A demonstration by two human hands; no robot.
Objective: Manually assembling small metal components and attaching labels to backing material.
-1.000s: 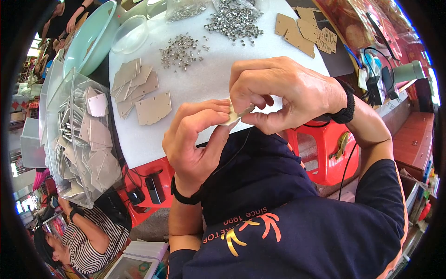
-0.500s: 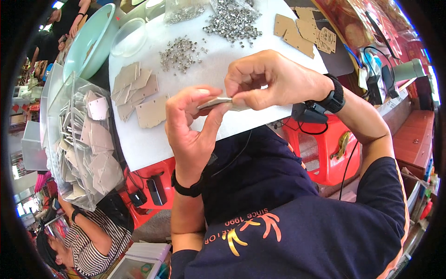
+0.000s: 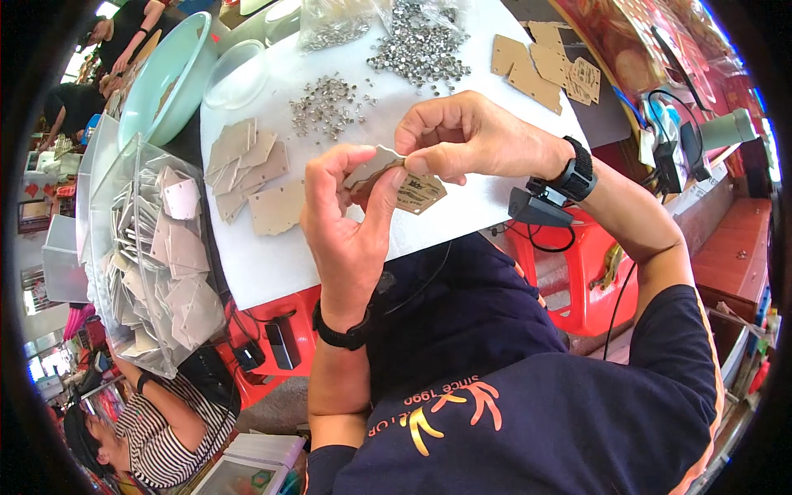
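Note:
Above the near edge of the white table, my left hand (image 3: 346, 223) pinches thin, flat board pieces between thumb and fingers. One is a tan board piece (image 3: 421, 196) with dark printing and small corner holes; beside it shows a greyer board piece (image 3: 369, 168) with a wavy edge. At their upper corner my right hand (image 3: 487, 140) is closed, thumb and index finger pressed on the edge. Whether a small metal part sits between those fingertips is hidden. Just beyond my hands lies a loose pile of small silvery metal fasteners (image 3: 326, 106).
Grey board pieces (image 3: 276, 208) lie left on the white table (image 3: 272, 264). A clear bin (image 3: 153, 363) is full of them. Shiny metal parts (image 3: 421, 45) heap at the back; tan boards (image 3: 528, 78) lie back right. A green basin (image 3: 177, 107) and a co-worker (image 3: 165, 421) are at left.
The board pieces have turned from nearly edge-on to showing their printed face. My right hand has shifted slightly left, still pinching at their edge.

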